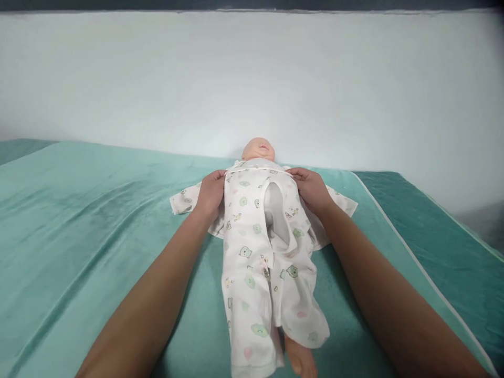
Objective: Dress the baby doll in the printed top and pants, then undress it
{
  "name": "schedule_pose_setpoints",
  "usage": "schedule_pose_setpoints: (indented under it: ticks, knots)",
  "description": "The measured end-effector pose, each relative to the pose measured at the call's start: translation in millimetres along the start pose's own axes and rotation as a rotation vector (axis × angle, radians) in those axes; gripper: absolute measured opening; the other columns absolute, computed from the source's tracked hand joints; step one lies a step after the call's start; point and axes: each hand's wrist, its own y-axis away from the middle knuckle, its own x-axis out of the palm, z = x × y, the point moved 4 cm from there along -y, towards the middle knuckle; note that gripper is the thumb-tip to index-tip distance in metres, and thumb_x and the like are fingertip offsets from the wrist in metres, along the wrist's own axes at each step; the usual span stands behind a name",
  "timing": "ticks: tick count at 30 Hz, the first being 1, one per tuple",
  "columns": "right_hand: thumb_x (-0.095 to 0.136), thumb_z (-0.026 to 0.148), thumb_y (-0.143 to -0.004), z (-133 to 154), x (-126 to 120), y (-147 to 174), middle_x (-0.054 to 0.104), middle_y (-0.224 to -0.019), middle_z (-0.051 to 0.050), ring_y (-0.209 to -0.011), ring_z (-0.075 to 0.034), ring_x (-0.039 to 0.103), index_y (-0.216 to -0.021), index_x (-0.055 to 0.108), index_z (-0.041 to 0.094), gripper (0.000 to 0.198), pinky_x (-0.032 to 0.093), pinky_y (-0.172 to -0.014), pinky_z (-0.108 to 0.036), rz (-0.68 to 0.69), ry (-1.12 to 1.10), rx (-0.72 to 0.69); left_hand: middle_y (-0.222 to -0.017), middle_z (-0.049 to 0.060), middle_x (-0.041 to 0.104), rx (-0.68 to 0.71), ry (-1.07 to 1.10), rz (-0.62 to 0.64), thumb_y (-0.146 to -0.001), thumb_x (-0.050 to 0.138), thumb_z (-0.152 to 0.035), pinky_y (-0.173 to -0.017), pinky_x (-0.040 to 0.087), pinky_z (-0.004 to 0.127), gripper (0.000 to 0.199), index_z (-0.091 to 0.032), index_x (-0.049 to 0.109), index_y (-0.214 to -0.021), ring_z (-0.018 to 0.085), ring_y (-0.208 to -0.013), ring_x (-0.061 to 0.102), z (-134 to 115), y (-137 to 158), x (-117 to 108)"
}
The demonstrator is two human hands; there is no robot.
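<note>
The left hand pinches the left end of the waistband of a pair of printed trousers, thumb and fingers closed on the fabric. The right hand grips the right end of the same waistband in a like way, its knuckles turned up and its fingertips partly hidden by the cloth. Between the two hands the band runs nearly straight across the chest of a doll, which lies on its back, head at the far end and legs toward the near edge.

The trousers are white with green, pink and yellow figures, and they lie over the doll's body and legs. A long oval opening shows at their front, right of the middle. The left trouser leg reaches the near edge of the view; below the right one, a bare foot sticks out.

Beyond the hands, the sleeves of a matching shirt spread out to left and right, and its lower corners show beneath both wrists. All this rests on a light green cloth, creased at the left. A darker green cloth lies at the right, and a pale wall rises at the far side.
</note>
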Motion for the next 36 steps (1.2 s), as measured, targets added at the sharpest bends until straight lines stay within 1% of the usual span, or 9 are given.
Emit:
schedule_pose_setpoints:
  ticks: [5, 8, 11, 13, 20, 24, 28, 32, 36]
  knots:
    - [0.064, 0.032, -0.078, 13.3, 8.4, 9.1, 0.072, -0.088, -0.003, -0.081, -0.020, 0.064, -0.090, 0.072, 0.022, 0.017, 0.049, -0.075, -0.033, -0.066, 0.187, -0.103, -0.099, 0.003, 0.073, 0.215, -0.158, 0.050, -0.073, 0.061, -0.020, -0.088, 0.049, 0.034, 0.023, -0.022, 0.072, -0.094, 0.020, -0.093, 0.064, -14.6, 9.3, 4.2]
    - [0.058, 0.031, -0.085, 23.1, 9.3, 10.4, 0.070, -0.097, -0.005, -0.092, -0.022, 0.062, -0.089, 0.070, 0.023, 0.015, 0.048, -0.085, -0.036, -0.097, 0.370, -0.310, -0.120, 0.003, 0.068, 0.347, -0.323, 0.082, -0.082, 0.054, -0.024, -0.105, 0.042, 0.037, 0.026, -0.025, 0.072, -0.101, 0.022, -0.115, 0.059, -23.6, 14.1, 8.1]
    - [0.052, 0.033, -0.090, 24.7, 9.2, 5.5, 0.067, -0.116, -0.008, -0.110, -0.025, 0.059, -0.089, 0.068, 0.023, 0.019, 0.044, -0.098, -0.042, -0.049, 0.518, -0.501, -0.140, 0.002, 0.056, 0.426, -0.455, 0.124, -0.090, 0.051, -0.035, -0.115, 0.031, 0.037, 0.029, -0.026, 0.069, -0.111, 0.021, -0.135, 0.045, -27.5, 13.0, 11.7]
    - [0.048, 0.037, -0.093, 20.7, 9.2, -0.1, 0.065, -0.125, -0.009, -0.117, -0.026, 0.058, -0.092, 0.068, 0.024, 0.025, 0.042, -0.101, -0.045, 0.021, 0.556, -0.498, -0.143, 0.002, 0.054, 0.405, -0.520, 0.151, -0.092, 0.051, -0.040, -0.117, 0.028, 0.037, 0.033, -0.027, 0.065, -0.118, 0.021, -0.139, 0.041, -27.1, 9.1, 12.2]
    - [0.046, 0.046, -0.095, 21.2, 14.3, -9.7, 0.063, -0.134, -0.002, -0.123, -0.025, 0.057, -0.112, 0.068, 0.027, 0.034, 0.040, -0.103, -0.040, 0.168, 0.456, -0.307, -0.127, 0.003, 0.065, 0.466, -0.680, 0.218, -0.095, 0.045, -0.044, -0.102, 0.041, 0.036, 0.029, -0.023, 0.061, -0.107, 0.022, -0.117, 0.058, -31.0, -1.3, 11.2]
    - [0.045, 0.049, -0.093, 23.8, 16.0, -17.4, 0.071, -0.101, -0.001, -0.097, -0.022, 0.061, -0.089, 0.066, 0.024, 0.033, 0.043, -0.085, -0.033, 0.127, 0.527, -0.237, -0.103, 0.005, 0.069, 0.495, -0.821, 0.136, -0.097, 0.038, -0.044, -0.088, 0.043, 0.034, 0.032, -0.021, 0.058, -0.093, 0.021, -0.095, 0.060, -30.7, -12.5, 11.6]
    - [0.046, 0.050, -0.091, 22.8, 15.2, -28.9, 0.052, -0.065, 0.003, -0.068, -0.016, 0.046, -0.066, 0.046, 0.021, 0.039, 0.032, -0.064, -0.029, 0.039, 0.654, -0.180, -0.078, 0.002, 0.060, 0.429, -0.870, 0.052, -0.095, 0.039, -0.041, -0.073, 0.039, 0.031, 0.029, -0.020, 0.051, -0.079, 0.018, -0.075, 0.052, -29.9, -28.5, 11.4]
    - [0.045, 0.046, -0.091, 21.1, 14.6, -38.7, 0.039, -0.058, 0.004, -0.062, -0.014, 0.035, -0.063, 0.033, 0.021, 0.039, 0.026, -0.060, -0.028, -0.017, 0.732, -0.145, -0.075, 0.001, 0.056, 0.374, -0.842, 0.022, -0.094, 0.041, -0.037, -0.069, 0.035, 0.030, 0.025, -0.020, 0.048, -0.076, 0.016, -0.072, 0.048, -29.4, -38.9, 12.8]
    - [0.046, 0.045, -0.091, 17.1, 14.1, -43.9, 0.041, -0.059, 0.004, -0.061, -0.015, 0.036, -0.063, 0.035, 0.022, 0.037, 0.027, -0.060, -0.029, -0.038, 0.746, -0.120, -0.077, 0.001, 0.057, 0.329, -0.807, 0.058, -0.093, 0.044, -0.036, -0.070, 0.037, 0.031, 0.025, -0.020, 0.050, -0.075, 0.016, -0.073, 0.049, -25.5, -43.4, 14.5]
